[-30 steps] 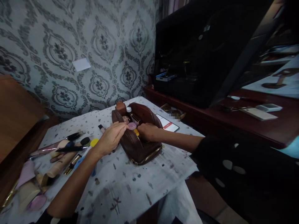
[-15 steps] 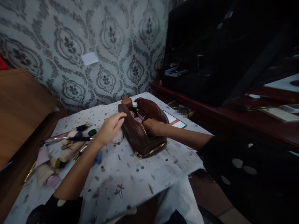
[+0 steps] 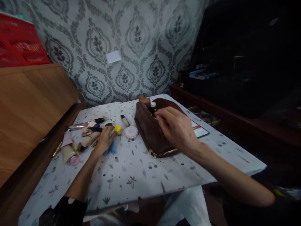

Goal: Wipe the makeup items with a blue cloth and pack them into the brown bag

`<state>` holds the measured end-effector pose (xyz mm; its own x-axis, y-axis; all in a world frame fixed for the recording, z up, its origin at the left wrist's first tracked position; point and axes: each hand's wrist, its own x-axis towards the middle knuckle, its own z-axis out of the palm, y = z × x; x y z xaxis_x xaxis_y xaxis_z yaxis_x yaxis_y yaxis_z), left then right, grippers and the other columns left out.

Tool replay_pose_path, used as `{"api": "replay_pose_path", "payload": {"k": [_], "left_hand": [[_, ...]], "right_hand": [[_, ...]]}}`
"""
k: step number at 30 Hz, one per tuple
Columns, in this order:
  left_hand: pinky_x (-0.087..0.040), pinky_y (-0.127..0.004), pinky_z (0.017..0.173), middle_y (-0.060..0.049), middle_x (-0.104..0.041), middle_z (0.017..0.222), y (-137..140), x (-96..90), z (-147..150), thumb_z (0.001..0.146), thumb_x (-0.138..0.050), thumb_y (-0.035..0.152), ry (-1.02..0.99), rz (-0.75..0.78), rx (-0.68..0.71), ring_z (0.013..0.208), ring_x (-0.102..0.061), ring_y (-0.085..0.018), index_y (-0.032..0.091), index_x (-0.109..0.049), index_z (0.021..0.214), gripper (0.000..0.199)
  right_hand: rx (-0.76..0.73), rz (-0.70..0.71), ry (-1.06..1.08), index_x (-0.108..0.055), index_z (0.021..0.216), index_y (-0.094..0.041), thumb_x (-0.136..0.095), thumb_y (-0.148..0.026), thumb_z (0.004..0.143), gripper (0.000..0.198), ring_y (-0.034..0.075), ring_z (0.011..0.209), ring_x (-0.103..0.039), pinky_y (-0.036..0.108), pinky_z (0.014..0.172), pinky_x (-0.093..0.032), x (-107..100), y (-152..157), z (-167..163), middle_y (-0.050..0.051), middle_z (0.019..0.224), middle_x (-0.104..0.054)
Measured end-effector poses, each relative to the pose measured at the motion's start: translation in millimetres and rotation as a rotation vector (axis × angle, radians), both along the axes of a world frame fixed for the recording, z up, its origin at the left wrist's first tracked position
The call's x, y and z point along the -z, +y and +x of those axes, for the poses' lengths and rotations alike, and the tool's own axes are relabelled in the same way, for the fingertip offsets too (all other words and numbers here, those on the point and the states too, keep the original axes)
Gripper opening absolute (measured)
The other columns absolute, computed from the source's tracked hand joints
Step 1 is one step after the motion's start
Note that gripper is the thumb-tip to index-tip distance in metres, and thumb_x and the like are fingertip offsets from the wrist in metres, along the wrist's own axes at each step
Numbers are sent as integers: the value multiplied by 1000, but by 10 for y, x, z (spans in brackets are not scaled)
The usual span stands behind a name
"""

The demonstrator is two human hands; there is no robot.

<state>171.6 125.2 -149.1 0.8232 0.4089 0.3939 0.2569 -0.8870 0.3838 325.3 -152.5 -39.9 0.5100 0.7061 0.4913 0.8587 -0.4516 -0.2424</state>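
My left hand (image 3: 105,138) is over the table with its fingers curled against a small yellow container (image 3: 118,130). A round clear compact (image 3: 131,133) and a small dark-capped tube (image 3: 124,120) lie to the right of that container. A crumpled blue item (image 3: 110,148) is beneath my left hand. The brown cosmetic bag (image 3: 150,128) stands unzipped at the table's middle, a white-capped bottle (image 3: 153,106) showing in its mouth. My right hand (image 3: 175,127) is above the opening, fingers bent in a pinch; whatever they hold is hidden.
Makeup tubes (image 3: 68,153) and brushes (image 3: 87,123) lie in a heap on the left of the patterned tablecloth (image 3: 145,185). A phone (image 3: 199,129) lies right of the bag. A wooden panel (image 3: 35,103) borders the left, a dark television (image 3: 244,62) the right.
The yellow container now sits by my left hand, which has moved left from the bag. My right hand has risen out of the bag. The dark-capped tube, formerly hidden, shows; the view has shifted left.
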Motion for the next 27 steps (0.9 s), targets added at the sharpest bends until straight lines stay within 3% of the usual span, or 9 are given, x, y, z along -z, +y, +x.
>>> {"api": "replay_pose_path", "payload": {"k": [2, 4, 6, 9, 12, 16, 19, 24, 27], "left_hand": [[-44, -44, 107, -14, -60, 130, -18, 48, 44, 94, -49, 31, 13, -1, -14, 124, -54, -26, 17, -50, 131, 39], [-43, -43, 107, -15, -56, 135, -35, 81, 110, 93, -55, 33, 46, -27, -50, 127, -53, -27, 17, -44, 139, 50], [-44, -43, 106, -16, -56, 137, -51, 115, 170, 93, -58, 34, 84, -47, -85, 128, -53, -28, 17, -42, 142, 54], [-43, -43, 106, -15, -59, 135, -63, 183, 218, 94, -58, 32, 92, -40, -108, 127, -54, -29, 17, -46, 140, 50], [-45, -41, 101, -13, -64, 129, -42, 243, 212, 93, -60, 29, 38, -56, -138, 120, -58, -28, 17, -51, 135, 45], [-48, -38, 90, -10, -69, 115, -17, 250, 154, 90, -64, 34, -25, -101, -132, 103, -64, -26, 17, -57, 125, 40], [-47, -36, 89, -7, -70, 108, -40, 205, 100, 87, -66, 38, -51, -143, -24, 100, -64, -25, 20, -60, 113, 32], [-46, -35, 88, -4, -71, 102, -33, 116, 36, 86, -64, 42, -2, -228, 197, 96, -64, -23, 21, -63, 104, 28], [-47, -33, 88, -5, -70, 100, 16, 92, 12, 89, -59, 44, -10, -345, 291, 96, -65, -22, 19, -65, 104, 29]], "right_hand": [[-227, 69, 70, -67, 109, -14, -33, -24, 102, 36, 23, 114, -62, 31, 100, -48, 192, 89, -267, 16, 117, -66], [-337, 51, 163, -64, 118, -12, -35, -20, 100, 35, 23, 124, -57, 33, 108, -45, 495, 281, -490, 18, 130, -61], [-294, -17, 223, -54, 134, -9, -41, -19, 96, 41, 29, 140, -44, 44, 114, -40, 840, 542, -630, 23, 149, -45], [-149, -105, 323, -37, 147, -3, -44, -17, 94, 56, 37, 147, -33, 53, 113, -38, 1282, 941, -675, 30, 156, -30], [-74, -37, 328, -35, 149, -2, -46, -11, 90, 61, 42, 148, -27, 59, 113, -35, 1553, 1224, -600, 34, 157, -25], [-91, 138, 277, -45, 142, -5, -47, -11, 88, 55, 39, 149, -27, 60, 116, -31, 1738, 1359, -476, 30, 157, -30], [-155, 198, 228, -47, 140, -8, -48, -15, 87, 53, 35, 150, -27, 59, 119, -28, 1794, 1343, -422, 25, 155, -37], [-316, 171, 218, -49, 139, -10, -55, -21, 88, 53, 30, 147, -36, 58, 122, -20, 1786, 1318, -377, 20, 140, -57], [-322, 153, 228, -51, 139, -12, -61, -27, 87, 55, 31, 145, -38, 59, 122, -19, 1794, 1348, -352, 20, 140, -58]]}}
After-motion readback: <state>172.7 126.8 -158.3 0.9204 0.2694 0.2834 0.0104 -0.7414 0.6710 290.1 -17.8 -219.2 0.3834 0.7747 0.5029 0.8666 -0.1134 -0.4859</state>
